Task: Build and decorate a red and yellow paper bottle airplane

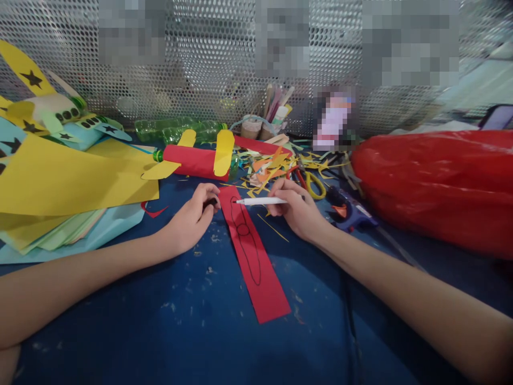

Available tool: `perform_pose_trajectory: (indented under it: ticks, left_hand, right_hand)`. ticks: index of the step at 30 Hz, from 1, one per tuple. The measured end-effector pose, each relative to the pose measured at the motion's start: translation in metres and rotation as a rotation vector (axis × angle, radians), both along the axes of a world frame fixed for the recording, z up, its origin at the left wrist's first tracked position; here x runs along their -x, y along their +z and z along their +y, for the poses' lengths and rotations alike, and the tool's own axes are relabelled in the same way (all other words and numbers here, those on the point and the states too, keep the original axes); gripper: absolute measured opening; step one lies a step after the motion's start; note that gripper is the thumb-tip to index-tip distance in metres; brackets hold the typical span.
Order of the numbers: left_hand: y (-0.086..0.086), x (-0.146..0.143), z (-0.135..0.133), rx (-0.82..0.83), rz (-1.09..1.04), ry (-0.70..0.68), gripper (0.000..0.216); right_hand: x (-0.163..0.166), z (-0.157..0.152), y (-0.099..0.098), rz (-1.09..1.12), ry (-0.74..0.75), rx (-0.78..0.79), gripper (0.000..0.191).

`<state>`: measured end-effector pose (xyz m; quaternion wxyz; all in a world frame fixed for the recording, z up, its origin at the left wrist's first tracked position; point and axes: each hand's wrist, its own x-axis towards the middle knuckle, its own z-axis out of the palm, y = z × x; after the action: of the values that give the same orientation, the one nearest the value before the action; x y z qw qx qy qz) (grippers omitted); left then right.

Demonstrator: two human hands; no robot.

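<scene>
A long red paper strip [272,291] lies slanted on the blue table, with a black-outlined propeller shape [243,230] drawn on it: two blades and a small circle between them. In my right hand [294,208] a white marker [260,201] is pinched, its dark tip at the upper blade's outline. My left hand [196,216] rests with curled fingers at the strip's upper left edge. Something dark, perhaps only shadow, shows between its thumb and forefinger. Beyond the strip lies a toy plane [194,160], a bottle wrapped in red paper with yellow wings.
Yellow sheets [80,176] and finished paper planes [48,112] sit left. Paper scraps [268,166], yellow-handled scissors [315,185] and a blue glue gun [352,211] lie by my right hand. A big red bag [436,187] bulges right. Green bottles [172,129] stand against the perforated metal wall [216,69].
</scene>
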<state>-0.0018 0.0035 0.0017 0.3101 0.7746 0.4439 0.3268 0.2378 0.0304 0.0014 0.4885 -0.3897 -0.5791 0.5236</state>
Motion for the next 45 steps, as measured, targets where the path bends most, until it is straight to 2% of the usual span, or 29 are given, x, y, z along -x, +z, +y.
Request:
perform_pose_trajectory:
  ticks: [6,15,18,23,27,30,33,37,41,45]
  left_hand:
    - [0.002,-0.001,-0.004,-0.014,0.064,-0.010,0.026]
    - [0.003,-0.003,-0.005,0.015,0.055,-0.064,0.029]
    - [0.000,-0.003,-0.005,0.037,-0.031,-0.085,0.030]
    - [-0.004,-0.004,-0.003,0.122,-0.258,-0.024,0.037]
    - [-0.004,-0.003,0.005,0.307,-0.520,0.015,0.026]
    - [-0.004,-0.003,0.010,0.402,-0.593,0.052,0.028]
    - [-0.006,-0.003,0.012,0.370,-0.551,0.026,0.036]
    - [-0.009,-0.002,0.013,0.311,-0.520,-0.003,0.035]
    - [-0.011,-0.002,0.011,0.277,-0.415,-0.033,0.029]
    - [-0.006,-0.002,0.006,0.136,-0.292,-0.026,0.032]
  right_hand:
    - [-0.002,0.001,-0.003,-0.058,0.100,-0.041,0.013]
    - [-0.003,0.000,-0.004,-0.146,0.162,-0.089,0.020]
    - [-0.002,-0.001,-0.001,-0.219,0.171,-0.112,0.023]
    - [0.000,-0.004,0.002,-0.233,0.159,-0.107,0.021]
    - [0.000,-0.003,0.000,-0.231,0.175,-0.109,0.020]
    - [0.000,-0.003,0.001,-0.253,0.192,-0.128,0.018]
    - [0.001,-0.003,0.003,-0.268,0.196,-0.145,0.016]
    - [0.001,-0.004,0.002,-0.214,0.147,-0.133,0.015]
    - [-0.001,0.000,-0.005,-0.078,0.058,-0.082,0.015]
    - [-0.003,0.005,-0.009,0.053,0.001,-0.042,0.011]
